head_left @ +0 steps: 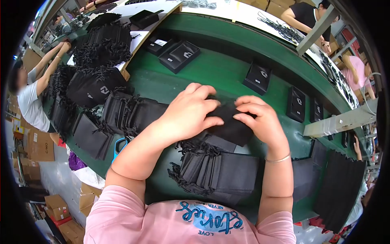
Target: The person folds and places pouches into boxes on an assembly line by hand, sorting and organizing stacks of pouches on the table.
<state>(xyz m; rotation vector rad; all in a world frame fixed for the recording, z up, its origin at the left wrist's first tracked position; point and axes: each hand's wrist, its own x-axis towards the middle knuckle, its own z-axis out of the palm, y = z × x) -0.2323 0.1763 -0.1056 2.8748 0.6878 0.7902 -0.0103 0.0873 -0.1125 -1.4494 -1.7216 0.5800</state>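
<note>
In the head view, my left hand (191,110) and my right hand (262,118) pinch the top edge of a black fabric pouch (232,132) between thumbs and fingers. The fingertips are slightly smeared by motion, and part of the pouch's edge is hidden behind them. Just below it, towards my body, lies a fanned stack of black drawstring pouches (237,173), with cords bunched at its left end. Another row of black pouches (144,116) lies beside my left forearm. A bracelet circles my right wrist.
Black boxes (180,55) with a pale logo sit along the green surface (219,69). Piles of pouches (99,49) rise at the left. Blue-handled scissors (118,147) lie by my left forearm. A metal post (341,123) stands at right. Other people work around the table.
</note>
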